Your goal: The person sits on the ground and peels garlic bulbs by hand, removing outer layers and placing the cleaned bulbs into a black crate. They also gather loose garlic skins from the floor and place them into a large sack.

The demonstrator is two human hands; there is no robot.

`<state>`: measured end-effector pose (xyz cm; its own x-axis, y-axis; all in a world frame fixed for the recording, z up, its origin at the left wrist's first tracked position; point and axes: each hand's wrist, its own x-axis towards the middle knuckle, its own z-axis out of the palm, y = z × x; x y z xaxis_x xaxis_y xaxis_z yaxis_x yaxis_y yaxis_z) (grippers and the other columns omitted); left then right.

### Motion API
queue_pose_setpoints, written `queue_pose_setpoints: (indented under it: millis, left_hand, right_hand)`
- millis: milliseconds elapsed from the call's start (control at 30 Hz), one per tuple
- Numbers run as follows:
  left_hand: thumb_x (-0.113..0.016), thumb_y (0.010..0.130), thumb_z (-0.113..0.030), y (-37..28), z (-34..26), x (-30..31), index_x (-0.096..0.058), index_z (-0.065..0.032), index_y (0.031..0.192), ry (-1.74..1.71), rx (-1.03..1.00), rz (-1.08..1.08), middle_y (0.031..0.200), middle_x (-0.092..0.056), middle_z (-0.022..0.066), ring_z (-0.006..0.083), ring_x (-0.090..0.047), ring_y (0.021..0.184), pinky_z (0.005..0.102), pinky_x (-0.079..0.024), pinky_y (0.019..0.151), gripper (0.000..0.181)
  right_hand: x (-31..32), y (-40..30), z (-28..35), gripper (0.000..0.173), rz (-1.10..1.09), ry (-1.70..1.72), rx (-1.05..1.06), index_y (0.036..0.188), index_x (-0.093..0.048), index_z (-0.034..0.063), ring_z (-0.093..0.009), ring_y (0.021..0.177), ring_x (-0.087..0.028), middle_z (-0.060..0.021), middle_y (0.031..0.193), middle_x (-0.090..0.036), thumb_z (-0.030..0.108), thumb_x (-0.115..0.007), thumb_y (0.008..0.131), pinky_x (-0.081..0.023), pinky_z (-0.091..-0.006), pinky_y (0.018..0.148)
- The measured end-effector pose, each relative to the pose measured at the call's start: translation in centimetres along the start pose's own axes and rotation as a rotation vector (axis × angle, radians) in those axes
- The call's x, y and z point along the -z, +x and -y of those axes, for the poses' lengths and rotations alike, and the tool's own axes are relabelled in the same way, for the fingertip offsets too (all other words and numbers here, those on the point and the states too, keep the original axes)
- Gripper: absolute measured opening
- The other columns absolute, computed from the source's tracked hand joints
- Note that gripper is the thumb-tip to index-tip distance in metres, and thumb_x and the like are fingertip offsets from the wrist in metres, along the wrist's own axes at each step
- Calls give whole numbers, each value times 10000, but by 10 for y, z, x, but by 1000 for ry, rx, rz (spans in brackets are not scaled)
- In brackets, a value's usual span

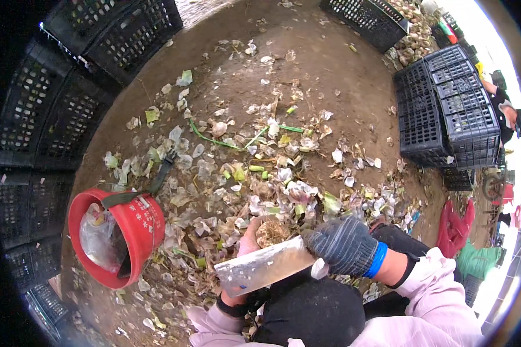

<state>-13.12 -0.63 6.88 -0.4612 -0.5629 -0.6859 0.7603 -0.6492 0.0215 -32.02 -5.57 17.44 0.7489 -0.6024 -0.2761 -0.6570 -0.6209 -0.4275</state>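
My bare left hand [248,238] grips a garlic bulb [272,232], whose brown, root-covered end faces up. A broad metal cleaver [265,266] extends left from my right hand [341,245], which wears a grey striped knit glove with a blue band at the wrist. The blade passes just in front of the bulb and hides part of my left hand; whether it touches the bulb I cannot tell. Below the blade is my knee [310,312] in dark trousers. Loose garlic skins [299,193] and cut green stem pieces [256,168] litter the dirt floor around my hands.
A red bucket [150,221] lies tipped at left, a plastic bag inside. Black plastic crates [56,121] are stacked along the left; more crates [421,108] stand at right, near a person [506,115]. Red mesh [453,227] lies right; garlic bulbs [410,47] are piled behind.
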Motion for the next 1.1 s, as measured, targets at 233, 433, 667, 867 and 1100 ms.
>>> queue_pose_setpoints:
  millis: [233,433,667,867,1100]
  left_hand:
    - [-636,730,13,-11,18,-5,-422,-27,1167,518,-350,-40,935,-595,85,134,-591,798,255,-500,710,489]
    - [-738,532,-65,-52,6,-32,-501,-8,1042,940,-565,275,823,-579,37,101,-565,755,238,-470,695,565]
    - [-730,660,-63,-27,3,-35,-458,-42,1099,744,-455,2,892,-584,53,112,-563,788,239,-467,716,517]
    - [-783,612,-30,-21,11,-34,-448,-31,1109,643,-368,-72,867,-583,28,87,-550,781,230,-462,706,599]
    - [-796,556,-31,-30,14,-32,-459,-22,1097,611,-180,109,896,-588,34,105,-567,816,247,-473,724,637]
  right_hand:
    - [-13,-10,-17,314,-6,57,-11,834,-547,83,-294,647,-595,-103,664,-563,319,-601,634,-465,-391,529]
    - [-51,-39,-96,280,111,9,-705,820,-613,90,-301,661,-615,-144,684,-611,348,-557,729,-491,-373,571]
    - [-3,-27,-30,293,-174,199,-101,791,-569,82,-324,634,-585,-137,701,-587,322,-629,634,-472,-391,559]
    - [5,-13,-7,476,175,106,-43,922,-603,96,-302,701,-604,-116,743,-594,383,-637,543,-476,-404,593]
    - [-27,-29,-42,345,-166,191,5,973,-583,82,-308,709,-609,-125,782,-614,247,-610,672,-491,-360,607]
